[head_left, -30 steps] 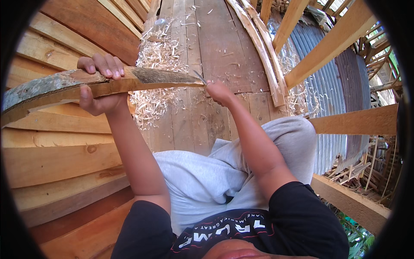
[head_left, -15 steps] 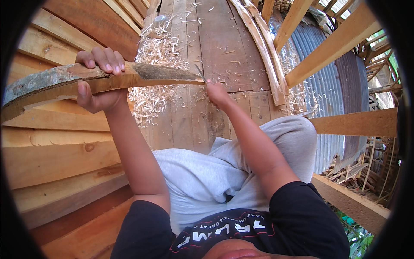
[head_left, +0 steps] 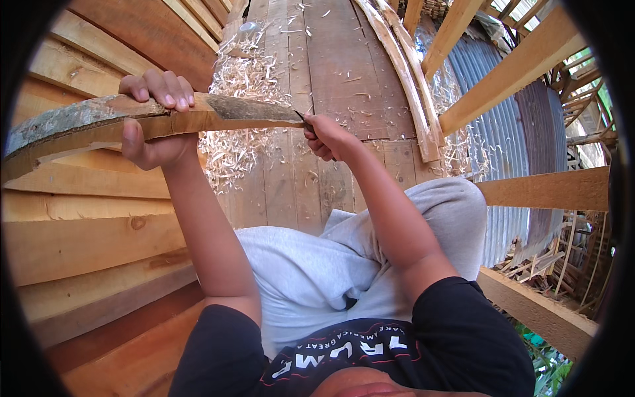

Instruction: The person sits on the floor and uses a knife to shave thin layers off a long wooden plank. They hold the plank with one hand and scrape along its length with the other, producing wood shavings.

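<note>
A long curved piece of wood, rough bark on its upper side and pale cut wood along its lower side, reaches from the left rim to the middle. Gripping it from below is my left hand, its fingers curled over the top edge. The free end tapers to a narrow tip. At that tip my right hand is closed around a small knife. The dark blade meets the end of the wood, while the handle is mostly hidden in my fist.
Curly shavings cover part of the plank floor. A stacked plank wall rises on the left. Long peeled strips lie to the right, beside wooden posts and corrugated metal sheets. A clear round object sits among the far shavings.
The knife's angle has changed and my right hand has turned, moving slightly left at the wood's tip. The blade now shows less. My left hand keeps its grip, almost unmoved.
</note>
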`<state>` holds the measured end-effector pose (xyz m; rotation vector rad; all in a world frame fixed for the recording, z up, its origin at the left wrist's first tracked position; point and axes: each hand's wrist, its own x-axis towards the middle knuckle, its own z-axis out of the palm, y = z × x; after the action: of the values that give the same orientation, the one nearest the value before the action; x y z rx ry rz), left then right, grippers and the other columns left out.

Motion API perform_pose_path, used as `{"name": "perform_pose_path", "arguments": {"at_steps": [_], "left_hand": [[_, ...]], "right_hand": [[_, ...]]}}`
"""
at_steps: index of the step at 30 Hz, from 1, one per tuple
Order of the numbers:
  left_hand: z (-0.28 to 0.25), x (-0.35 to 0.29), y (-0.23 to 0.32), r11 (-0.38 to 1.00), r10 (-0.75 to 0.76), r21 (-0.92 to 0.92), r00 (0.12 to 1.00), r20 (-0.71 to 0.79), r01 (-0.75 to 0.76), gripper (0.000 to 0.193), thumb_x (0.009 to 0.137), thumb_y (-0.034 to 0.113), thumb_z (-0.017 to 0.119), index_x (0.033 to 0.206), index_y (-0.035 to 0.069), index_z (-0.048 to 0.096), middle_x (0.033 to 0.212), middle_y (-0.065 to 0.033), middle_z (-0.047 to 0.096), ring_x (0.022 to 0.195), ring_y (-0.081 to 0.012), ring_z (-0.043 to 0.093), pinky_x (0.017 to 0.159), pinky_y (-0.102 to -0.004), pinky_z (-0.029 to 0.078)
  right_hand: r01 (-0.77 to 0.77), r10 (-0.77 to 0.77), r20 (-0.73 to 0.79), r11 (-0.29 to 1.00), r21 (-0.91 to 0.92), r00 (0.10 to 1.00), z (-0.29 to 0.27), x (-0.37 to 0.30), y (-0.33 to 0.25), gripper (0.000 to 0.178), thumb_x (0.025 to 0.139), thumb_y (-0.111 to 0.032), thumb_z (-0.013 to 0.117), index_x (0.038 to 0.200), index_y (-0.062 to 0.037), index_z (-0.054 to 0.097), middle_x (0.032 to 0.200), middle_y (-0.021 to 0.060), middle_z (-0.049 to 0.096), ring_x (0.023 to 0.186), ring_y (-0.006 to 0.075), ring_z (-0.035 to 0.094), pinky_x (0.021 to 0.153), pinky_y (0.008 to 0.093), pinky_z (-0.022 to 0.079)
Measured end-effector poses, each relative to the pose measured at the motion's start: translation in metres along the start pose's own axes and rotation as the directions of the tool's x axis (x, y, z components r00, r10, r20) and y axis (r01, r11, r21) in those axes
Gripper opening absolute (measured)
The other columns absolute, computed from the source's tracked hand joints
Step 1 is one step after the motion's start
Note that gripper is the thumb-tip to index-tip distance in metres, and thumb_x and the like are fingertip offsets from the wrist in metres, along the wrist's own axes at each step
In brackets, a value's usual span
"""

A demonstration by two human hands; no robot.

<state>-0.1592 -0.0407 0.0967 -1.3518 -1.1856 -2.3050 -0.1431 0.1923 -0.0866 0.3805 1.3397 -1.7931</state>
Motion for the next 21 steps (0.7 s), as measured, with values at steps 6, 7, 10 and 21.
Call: {"name": "perform_pose_path", "arguments": {"at_steps": [6,7,10,21], "left_hand": [[-0.003,-0.003,0.001,1.0,0.01,-0.011,1.0,-0.009,-0.01,0.038,0.08,0.037,0.061,0.096,0.008,0.044,0.078,-0.0085,0.049,0.069,-0.019,0.051,0.067,-0.032,0.043],[-0.004,-0.002,0.001,1.0,0.012,-0.007,1.0,-0.012,-0.012,0.038,0.08,0.037,0.062,0.096,0.008,0.044,0.078,-0.0085,0.049,0.069,-0.019,0.051,0.067,-0.032,0.043],[-0.003,-0.01,0.004,1.0,0.01,0.009,0.998,-0.056,-0.01,0.038,0.08,0.037,0.062,0.096,0.008,0.044,0.078,-0.0086,0.049,0.069,-0.0189,0.051,0.066,-0.0318,0.044],[0.005,-0.008,0.002,0.996,0.061,0.081,0.976,-0.208,-0.045,0.036,0.08,0.034,0.063,0.094,0.007,0.045,0.074,-0.0087,0.05,0.065,-0.0189,0.052,0.062,-0.0302,0.047]], "right_hand": [[0.079,-0.244,-0.398,0.918,-0.387,0.884,0.004,-0.006,0.019,0.046,0.097,-0.043,0.033,0.083,-0.0038,0.053,0.059,0.0048,0.046,0.047,0.0162,0.043,0.043,0.0363,0.035],[0.086,-0.235,-0.365,0.921,-0.379,0.901,0.013,-0.009,0.012,0.044,0.096,-0.04,0.035,0.087,-0.0027,0.055,0.062,0.0066,0.049,0.05,0.0174,0.046,0.046,0.0373,0.038],[0.09,-0.254,-0.351,0.902,-0.422,0.901,0.035,-0.012,-0.001,0.037,0.091,-0.028,0.042,0.102,0.0026,0.06,0.079,0.017,0.062,0.066,0.0262,0.06,0.062,0.0421,0.047],[-0.012,-0.246,-0.502,0.89,-0.456,0.829,0.006,0.003,0.028,0.036,0.077,-0.02,0.048,0.093,0.007,0.065,0.094,0.0277,0.065,0.091,0.0396,0.062,0.075,0.0456,0.046]]}}
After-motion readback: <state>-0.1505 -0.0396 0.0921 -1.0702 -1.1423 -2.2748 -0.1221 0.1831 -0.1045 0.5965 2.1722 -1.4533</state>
